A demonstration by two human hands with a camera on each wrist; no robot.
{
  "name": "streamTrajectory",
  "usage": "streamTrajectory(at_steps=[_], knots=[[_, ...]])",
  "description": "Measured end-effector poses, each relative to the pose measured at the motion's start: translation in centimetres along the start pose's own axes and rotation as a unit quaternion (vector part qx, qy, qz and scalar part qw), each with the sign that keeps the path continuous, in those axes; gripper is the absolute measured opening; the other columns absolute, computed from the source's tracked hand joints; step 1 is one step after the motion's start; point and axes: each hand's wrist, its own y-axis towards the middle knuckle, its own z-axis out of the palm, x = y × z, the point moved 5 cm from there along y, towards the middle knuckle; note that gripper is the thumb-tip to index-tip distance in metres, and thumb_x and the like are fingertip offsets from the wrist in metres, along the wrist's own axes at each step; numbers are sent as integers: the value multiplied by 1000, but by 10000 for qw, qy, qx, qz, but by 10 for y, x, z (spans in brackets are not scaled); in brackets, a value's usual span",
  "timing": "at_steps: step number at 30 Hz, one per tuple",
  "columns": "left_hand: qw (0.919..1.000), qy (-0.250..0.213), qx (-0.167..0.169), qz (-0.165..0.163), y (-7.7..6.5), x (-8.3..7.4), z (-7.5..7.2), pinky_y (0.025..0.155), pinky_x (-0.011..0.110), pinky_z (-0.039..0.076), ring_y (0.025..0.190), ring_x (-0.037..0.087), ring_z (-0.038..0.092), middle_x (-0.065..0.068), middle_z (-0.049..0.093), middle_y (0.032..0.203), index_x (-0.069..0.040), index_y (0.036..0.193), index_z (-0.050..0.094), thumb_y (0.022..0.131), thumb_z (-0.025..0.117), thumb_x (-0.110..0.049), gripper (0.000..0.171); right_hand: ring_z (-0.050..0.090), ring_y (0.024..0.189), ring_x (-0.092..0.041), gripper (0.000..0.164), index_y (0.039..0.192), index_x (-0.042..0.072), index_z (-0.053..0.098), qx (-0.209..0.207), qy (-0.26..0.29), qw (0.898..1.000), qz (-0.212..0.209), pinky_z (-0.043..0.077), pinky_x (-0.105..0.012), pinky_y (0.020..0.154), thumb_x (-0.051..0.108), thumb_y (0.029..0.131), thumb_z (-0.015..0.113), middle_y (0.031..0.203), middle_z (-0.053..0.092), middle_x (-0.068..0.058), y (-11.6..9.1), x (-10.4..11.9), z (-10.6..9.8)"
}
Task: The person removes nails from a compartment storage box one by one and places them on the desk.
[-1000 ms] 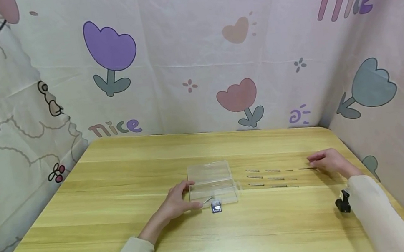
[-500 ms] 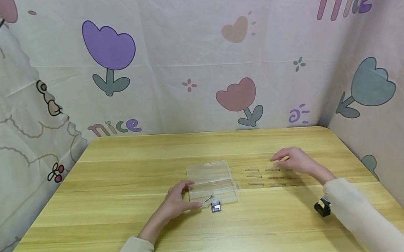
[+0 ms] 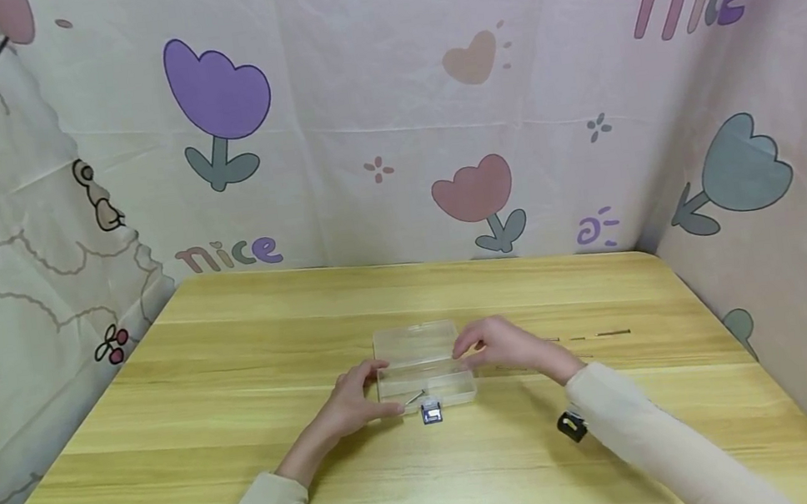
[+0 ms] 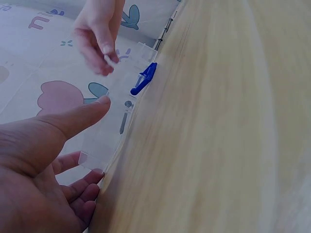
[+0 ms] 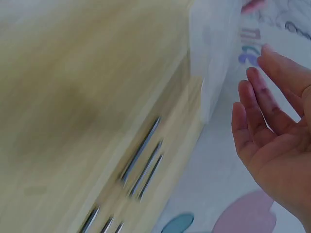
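Note:
A clear plastic box (image 3: pixel 453 394) lies with its lid (image 3: pixel 410 342) raised at the back and a blue clasp (image 3: pixel 432 413) at the front. One nail (image 3: pixel 414 399) rests inside it. My left hand (image 3: pixel 350 401) holds the box's left end, thumb at the front corner and fingers behind, as the left wrist view also shows. Above the box's right end hovers my right hand (image 3: pixel 506 344); in the right wrist view its thumb and fingers (image 5: pixel 252 97) are apart with nothing seen between them. It partly hides the nails laid out to the right.
Several nails (image 5: pixel 141 150) lie in rows on the wooden table (image 3: pixel 249 473), right of the box. The farthest right is a longer-looking nail (image 3: pixel 613 333). A patterned cloth (image 3: pixel 367 80) hangs behind the table and along both sides.
My right hand has left the nail at the far right, which stays on the table, and moved left over the rows to the box. The left hand and box have not moved.

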Motion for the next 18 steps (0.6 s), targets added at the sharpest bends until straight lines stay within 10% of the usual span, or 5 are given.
streamTrajectory(at_steps=[18], knots=[[9999,-40,85,37,1,2,0,98,57,36,120,35,41,12,56,126,-8,133,53,70,87,-25,74,64,88,-9,10,91,4,76,941,158,9919,-833,50,-18,78,3,81,75,94,71,-4,57,40,52]])
